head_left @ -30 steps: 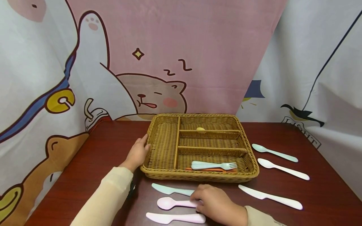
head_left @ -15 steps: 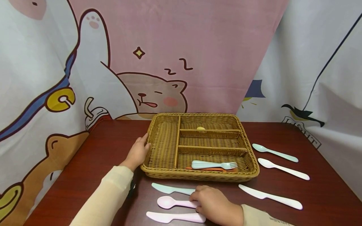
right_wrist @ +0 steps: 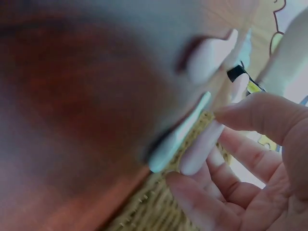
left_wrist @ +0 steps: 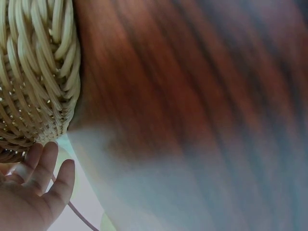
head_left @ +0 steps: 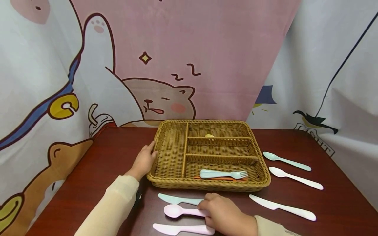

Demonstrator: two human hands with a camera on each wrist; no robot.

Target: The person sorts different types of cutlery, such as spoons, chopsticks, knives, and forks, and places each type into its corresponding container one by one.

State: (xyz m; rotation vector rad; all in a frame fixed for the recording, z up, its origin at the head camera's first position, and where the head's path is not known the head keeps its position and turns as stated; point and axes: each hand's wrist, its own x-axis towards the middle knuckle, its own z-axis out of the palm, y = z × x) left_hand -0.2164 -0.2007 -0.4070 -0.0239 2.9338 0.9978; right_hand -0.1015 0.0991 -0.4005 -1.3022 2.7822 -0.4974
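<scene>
My right hand point(head_left: 222, 211) pinches the handle of a pale pink spoon point(head_left: 174, 211) between thumb and fingers. In the right wrist view the spoon's handle point(right_wrist: 202, 149) lies in that pinch, beside the mint knife point(right_wrist: 180, 134). From above, the mint knife point(head_left: 174, 198) lies beyond the spoon and a pale pink knife point(head_left: 174, 228) lies nearer, its handle end beside the hand. My left hand point(head_left: 143, 162) rests at the left side of a wicker tray point(head_left: 206, 186); in the left wrist view its fairly straight fingers point(left_wrist: 45, 171) reach its woven wall.
Mint forks point(head_left: 220, 173) and orange cutlery point(head_left: 198, 177) lie in the tray's nearest compartment. Something yellow point(head_left: 209, 135) shows in the farthest one. To the right lie a mint spoon point(head_left: 286, 160), a white spoon point(head_left: 295, 178) and a white knife point(head_left: 280, 206). A printed curtain point(head_left: 221, 65) hangs behind the table.
Both hands, the tray and the cutlery keep almost the same places. Only the head view shifts slightly up and down.
</scene>
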